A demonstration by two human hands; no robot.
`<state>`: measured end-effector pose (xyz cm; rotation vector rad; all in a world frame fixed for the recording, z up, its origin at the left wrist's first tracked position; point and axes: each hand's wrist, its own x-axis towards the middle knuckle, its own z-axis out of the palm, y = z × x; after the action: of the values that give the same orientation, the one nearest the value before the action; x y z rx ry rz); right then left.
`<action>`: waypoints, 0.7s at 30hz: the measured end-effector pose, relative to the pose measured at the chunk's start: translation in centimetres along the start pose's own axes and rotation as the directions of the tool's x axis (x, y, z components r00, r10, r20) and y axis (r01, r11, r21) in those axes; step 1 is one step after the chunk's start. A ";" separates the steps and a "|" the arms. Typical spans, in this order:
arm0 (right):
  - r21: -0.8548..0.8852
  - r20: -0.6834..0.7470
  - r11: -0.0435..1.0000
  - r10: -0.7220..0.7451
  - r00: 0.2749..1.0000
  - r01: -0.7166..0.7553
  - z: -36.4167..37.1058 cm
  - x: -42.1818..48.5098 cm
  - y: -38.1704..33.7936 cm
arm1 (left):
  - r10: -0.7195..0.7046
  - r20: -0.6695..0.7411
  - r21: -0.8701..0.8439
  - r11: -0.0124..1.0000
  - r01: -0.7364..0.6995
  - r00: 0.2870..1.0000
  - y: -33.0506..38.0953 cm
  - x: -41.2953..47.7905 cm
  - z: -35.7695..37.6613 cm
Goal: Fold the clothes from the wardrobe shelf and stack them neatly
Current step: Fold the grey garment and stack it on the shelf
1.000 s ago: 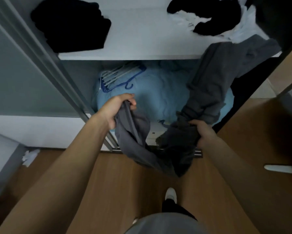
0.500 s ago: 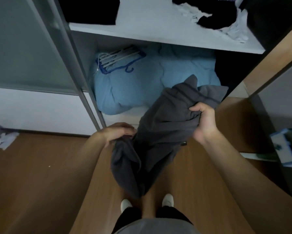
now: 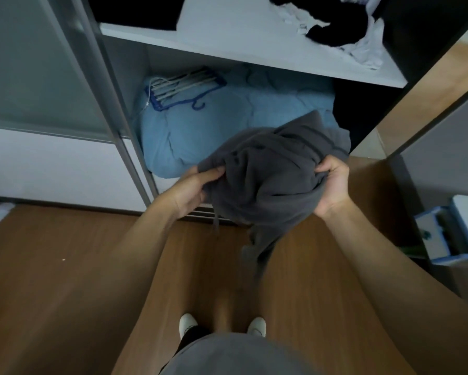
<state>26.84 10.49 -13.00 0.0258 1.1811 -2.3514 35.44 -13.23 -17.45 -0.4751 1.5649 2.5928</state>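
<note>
As left hand (image 3: 192,193) and right hand (image 3: 331,185) pinch garment (image 3: 268,182) edges, it hangs apparently free above floor (image 3: 65,280).

Single head-worn wide-angle view. Looks forward and steeply down from standing height. Left hand (image 3: 192,190), right hand (image 3: 331,186) near centre; wardrobe shelf (image 3: 241,41) top; shoes (image 3: 188,324) bottom.

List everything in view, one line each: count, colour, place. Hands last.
grey garment: one, dark grey, bunched between both hands.
bedding: one, light blue, lower wardrobe compartment.
hangers: several, blue and white, on the bedding.
black clothes: two heaps, black, shelf's left and right.
white clothes: one heap, white, beside the right black heap.
shelf: one, white, above the bedding.
floor: one, brown wood, underfoot.
left hand: one, grips the garment's left side.
right hand: one, grips its right side.
</note>
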 end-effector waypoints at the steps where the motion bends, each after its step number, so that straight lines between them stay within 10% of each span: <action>1: -0.017 -0.032 1.000 0.008 0.999 -0.008 -1.1 -0.2 0.2 | 0.032 -0.044 0.001 0.999 -0.032 0.999 0.9 0.3 0.7; 9: -0.239 -0.363 0.914 0.229 0.903 -0.328 -4.4 0.6 -0.5 | 0.042 0.003 0.339 0.940 -0.041 0.999 6.8 1.7 6.4; 13: -0.608 -0.450 0.653 0.186 0.874 -0.452 -4.8 1.1 -1.2 | 0.080 -0.049 0.205 0.976 -0.069 0.996 8.4 2.1 9.3; 18: -0.923 -0.133 0.383 -0.379 0.916 0.024 -3.1 0.2 -1.8 | 0.070 -0.101 0.107 0.993 -0.060 0.992 9.6 2.4 12.3; 21: -0.921 0.091 0.347 -0.258 0.962 0.180 0.1 -1.6 -0.5 | 0.065 -0.143 0.238 0.971 -0.030 0.988 8.7 2.4 14.5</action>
<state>28.06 11.30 -12.21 -0.4782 2.5303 -1.4963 28.01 -4.92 -4.47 -0.6301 1.9248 2.4085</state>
